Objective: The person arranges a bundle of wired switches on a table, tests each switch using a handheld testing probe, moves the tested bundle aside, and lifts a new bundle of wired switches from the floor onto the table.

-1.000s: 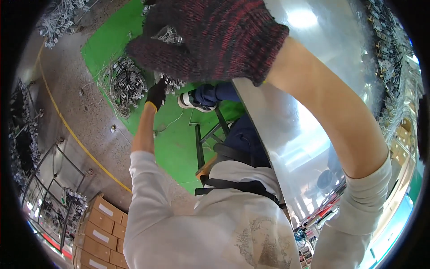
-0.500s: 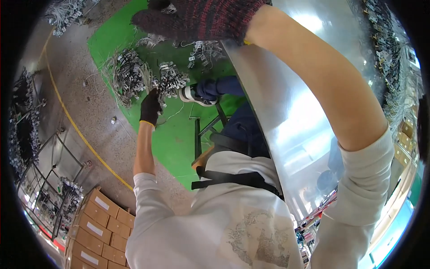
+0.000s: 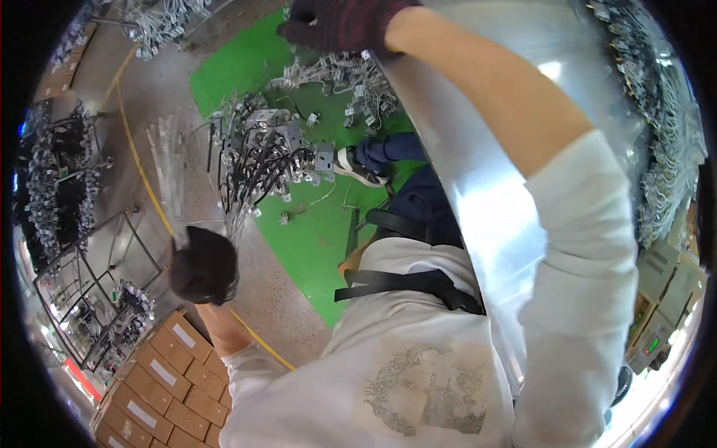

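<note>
My left hand (image 3: 203,265), in a dark knit glove, is raised at the left and closed around the ends of a wire bundle (image 3: 261,153). Black and grey wires with metal brackets and small connectors run from the fist toward the green mat. Pale, blurred strands (image 3: 170,168) also extend upward from this fist. At the top edge is my right hand (image 3: 347,22), in a dark red and black knit glove, above the corner of the metal table. Its fingers are partly cut off and blurred, so their grip is unclear. Below it lies a pile of grey wires with connectors (image 3: 358,82).
The shiny metal table (image 3: 478,179) stands along my right side. Hanging wire harnesses (image 3: 661,134) line the far right. To the left are a loaded rack (image 3: 63,179), a metal frame cart (image 3: 89,284) and stacked cardboard boxes (image 3: 160,373). A green mat (image 3: 299,246) covers the floor.
My left hand has risen from the pile on the mat and moved toward me, lifting the wire bundle. My right hand has shifted slightly right and up, and the view has turned.
</note>
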Available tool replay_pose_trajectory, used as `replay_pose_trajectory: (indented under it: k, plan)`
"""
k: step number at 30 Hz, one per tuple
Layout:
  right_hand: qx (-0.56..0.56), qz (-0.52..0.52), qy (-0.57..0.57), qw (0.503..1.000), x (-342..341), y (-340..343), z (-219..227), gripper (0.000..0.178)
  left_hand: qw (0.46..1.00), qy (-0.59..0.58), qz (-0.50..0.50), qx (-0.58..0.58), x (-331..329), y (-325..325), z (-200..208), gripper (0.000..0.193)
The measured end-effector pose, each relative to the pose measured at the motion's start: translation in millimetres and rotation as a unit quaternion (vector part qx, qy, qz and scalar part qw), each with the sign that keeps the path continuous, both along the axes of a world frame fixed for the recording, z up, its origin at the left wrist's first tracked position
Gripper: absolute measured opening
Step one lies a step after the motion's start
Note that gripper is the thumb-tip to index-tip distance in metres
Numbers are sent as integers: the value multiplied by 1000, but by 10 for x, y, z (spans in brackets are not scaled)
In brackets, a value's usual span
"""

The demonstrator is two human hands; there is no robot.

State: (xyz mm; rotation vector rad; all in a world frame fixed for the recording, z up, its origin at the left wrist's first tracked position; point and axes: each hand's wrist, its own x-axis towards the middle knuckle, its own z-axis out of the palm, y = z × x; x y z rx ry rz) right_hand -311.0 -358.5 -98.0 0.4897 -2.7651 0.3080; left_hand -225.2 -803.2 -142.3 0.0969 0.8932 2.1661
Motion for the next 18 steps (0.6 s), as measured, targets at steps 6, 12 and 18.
replay_pose_trajectory:
  k: [6, 12, 18]
  plan:
    - [-98, -32, -215, 971, 981, -231, 305, 60, 974, 97, -97, 182, 279, 579, 1207, 50]
    - [-514, 54, -339, 786, 2225, -127, 1531, 84, 931, 202, -232, 197, 923, 1324, 2190, 74]
    - [-667, 126, -207, 705, 3083, 80, 2509, 88, 904, 228, -332, 142, 1512, 2132, 3357, 78]
